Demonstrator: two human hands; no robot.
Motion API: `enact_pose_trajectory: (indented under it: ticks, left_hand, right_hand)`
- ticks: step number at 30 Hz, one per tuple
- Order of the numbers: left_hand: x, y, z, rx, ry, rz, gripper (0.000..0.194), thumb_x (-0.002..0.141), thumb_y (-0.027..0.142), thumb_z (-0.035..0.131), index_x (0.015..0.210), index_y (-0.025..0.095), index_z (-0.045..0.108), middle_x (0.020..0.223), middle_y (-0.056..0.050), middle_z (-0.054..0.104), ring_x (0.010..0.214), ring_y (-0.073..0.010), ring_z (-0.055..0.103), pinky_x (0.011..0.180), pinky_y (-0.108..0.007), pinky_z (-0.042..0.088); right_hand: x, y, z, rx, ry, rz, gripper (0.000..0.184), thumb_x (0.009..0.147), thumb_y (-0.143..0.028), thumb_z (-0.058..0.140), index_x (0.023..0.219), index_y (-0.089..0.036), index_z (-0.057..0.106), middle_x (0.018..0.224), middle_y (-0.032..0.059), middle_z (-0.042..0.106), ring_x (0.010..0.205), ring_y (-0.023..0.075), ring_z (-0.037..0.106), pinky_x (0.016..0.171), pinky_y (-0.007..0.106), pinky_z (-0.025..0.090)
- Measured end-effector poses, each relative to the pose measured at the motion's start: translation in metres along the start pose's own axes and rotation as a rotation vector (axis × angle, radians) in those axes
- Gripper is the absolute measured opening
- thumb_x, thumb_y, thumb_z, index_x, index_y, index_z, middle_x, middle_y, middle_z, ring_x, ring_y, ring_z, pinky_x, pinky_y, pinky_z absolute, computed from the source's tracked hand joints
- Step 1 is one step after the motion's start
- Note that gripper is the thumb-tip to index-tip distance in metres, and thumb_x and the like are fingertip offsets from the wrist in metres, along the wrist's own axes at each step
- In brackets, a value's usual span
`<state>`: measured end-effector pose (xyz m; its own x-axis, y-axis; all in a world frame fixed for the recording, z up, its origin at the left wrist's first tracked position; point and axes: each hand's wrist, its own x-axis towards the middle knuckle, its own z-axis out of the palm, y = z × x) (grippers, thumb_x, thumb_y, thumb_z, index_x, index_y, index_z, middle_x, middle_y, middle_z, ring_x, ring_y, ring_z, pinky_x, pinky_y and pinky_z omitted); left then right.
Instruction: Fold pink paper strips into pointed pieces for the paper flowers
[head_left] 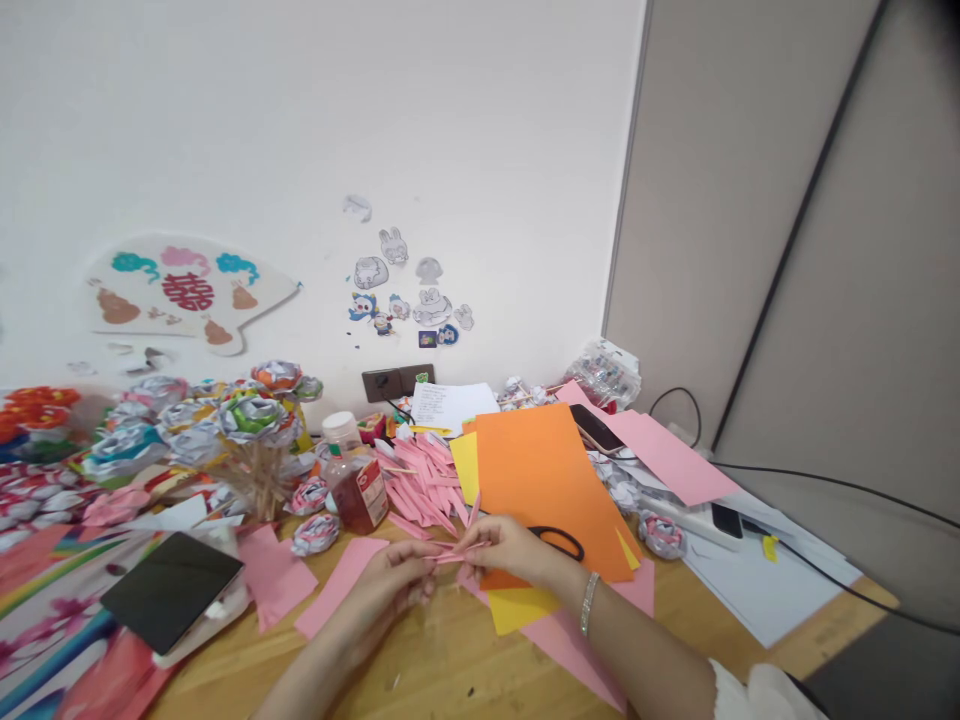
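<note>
Between my hands, over the front of the wooden table, is a narrow folded strip of pink paper point(448, 552). My left hand point(401, 577) pinches its left end between thumb and fingers. At the other end, the fingers of my right hand point(491, 545) are closed on the same strip. Just beyond lies a heap of similar folded pink strips point(424, 480). Black-handled scissors point(559, 542) rest on orange paper sheets point(532, 470) beside my right hand, their blades mostly hidden behind it.
A bottle of reddish liquid point(358, 490) stands left of the heap. Crumpled-paper flowers on sticks point(259, 420) crowd the left side, near a dark tablet point(174, 590). Pink sheets point(671, 455), a phone point(596, 428) and black cables point(817, 575) lie to the right.
</note>
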<state>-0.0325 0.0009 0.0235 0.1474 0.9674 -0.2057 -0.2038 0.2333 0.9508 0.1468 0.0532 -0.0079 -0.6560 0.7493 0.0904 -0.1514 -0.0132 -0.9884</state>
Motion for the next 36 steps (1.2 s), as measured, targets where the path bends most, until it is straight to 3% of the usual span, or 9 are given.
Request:
enact_pose_trajectory:
  ticks: [5,11,15,20,29,36]
  left_hand:
    - [0.004,-0.002,-0.002,0.139,0.01,0.078,0.028,0.056,0.037,0.072,0.063,0.013,0.06,0.045,0.003,0.057,0.042,-0.0087,0.049,0.044,-0.019,0.037]
    - [0.009,-0.008,-0.006,0.332,0.048,0.157,0.03,0.059,0.036,0.068,0.079,0.015,0.059,0.044,0.006,0.057,0.04,-0.01,0.05,0.043,-0.021,0.038]
    - [0.011,-0.013,-0.008,0.342,0.062,0.196,0.023,0.062,0.032,0.065,0.077,0.017,0.057,0.045,0.007,0.055,0.038,-0.0091,0.049,0.041,-0.019,0.036]
    - [0.014,-0.016,-0.011,0.374,0.066,0.203,0.022,0.062,0.031,0.067,0.075,0.016,0.056,0.045,0.007,0.056,0.039,-0.0096,0.05,0.042,-0.02,0.038]
    - [0.012,-0.001,-0.011,0.358,0.126,0.23,0.035,0.055,0.042,0.069,0.071,0.013,0.059,0.044,0.001,0.061,0.04,-0.0118,0.053,0.044,-0.022,0.04]
    - [0.013,0.002,-0.014,0.3,0.075,0.193,0.047,0.052,0.054,0.067,0.076,0.014,0.06,0.051,-0.002,0.065,0.049,-0.0164,0.061,0.052,-0.027,0.046]
  right_hand:
    - [0.0,0.001,-0.002,-0.017,-0.005,0.021,0.034,0.065,-0.04,0.067,0.078,-0.009,0.063,0.062,0.0031,0.062,0.054,0.0094,0.056,0.057,0.024,0.044]
    - [0.002,0.004,-0.001,-0.096,0.041,0.0,0.041,0.061,-0.039,0.07,0.091,-0.012,0.061,0.065,0.0013,0.061,0.056,0.0106,0.058,0.057,0.024,0.045]
    - [0.003,0.005,-0.002,-0.194,0.108,-0.028,0.04,0.058,-0.039,0.072,0.087,-0.013,0.062,0.063,-0.0001,0.059,0.056,0.0102,0.057,0.054,0.022,0.043]
    - [0.002,0.007,-0.007,-0.164,0.103,0.091,0.04,0.058,-0.044,0.07,0.077,-0.011,0.058,0.059,0.0008,0.06,0.05,0.0105,0.057,0.051,0.024,0.044]
    - [0.0,0.0,-0.005,-0.116,0.052,-0.003,0.038,0.063,-0.045,0.066,0.078,-0.011,0.058,0.064,0.003,0.064,0.057,0.0121,0.06,0.058,0.026,0.046]
    - [0.001,0.005,-0.007,-0.098,0.019,0.031,0.04,0.064,-0.046,0.065,0.081,-0.011,0.058,0.065,0.0037,0.064,0.058,0.0128,0.061,0.059,0.027,0.047]
